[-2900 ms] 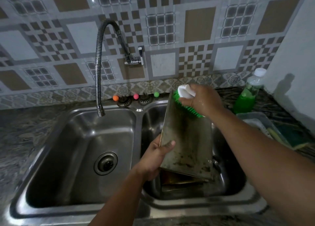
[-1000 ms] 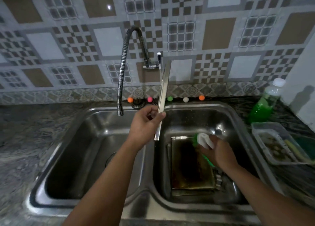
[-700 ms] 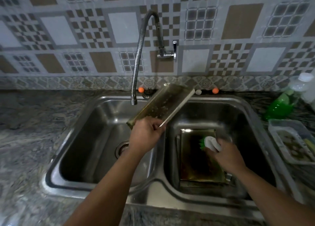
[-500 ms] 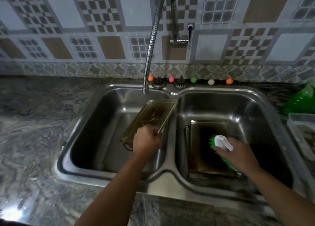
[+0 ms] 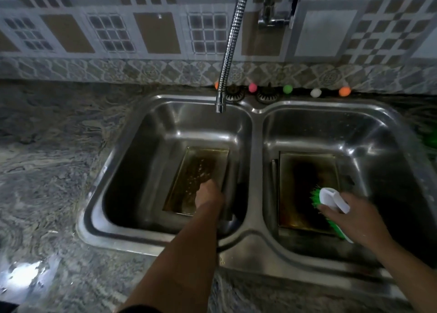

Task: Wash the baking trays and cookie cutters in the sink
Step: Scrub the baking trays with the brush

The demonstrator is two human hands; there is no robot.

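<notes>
A greasy baking tray (image 5: 196, 171) lies flat on the floor of the left basin of the steel double sink (image 5: 256, 161). My left hand (image 5: 209, 194) reaches down onto the tray's near right corner; whether the fingers grip it I cannot tell. In the right basin a second, darker baking tray (image 5: 305, 185) lies flat. My right hand (image 5: 352, 215) holds a green-bristled scrub brush (image 5: 331, 198) with a white handle over that tray's near right part. No cookie cutters are clearly visible.
A flexible metal faucet hose (image 5: 228, 50) hangs over the left basin's back edge, with no water running. Several small coloured balls (image 5: 287, 89) line the ledge behind the sink. Marbled stone counter (image 5: 52, 171) extends to the left. A tiled wall rises behind.
My left hand carried the tray from the right basin, tipped it over the divider and lowered it flat into the left basin. My right hand brought the brush down over the second tray.
</notes>
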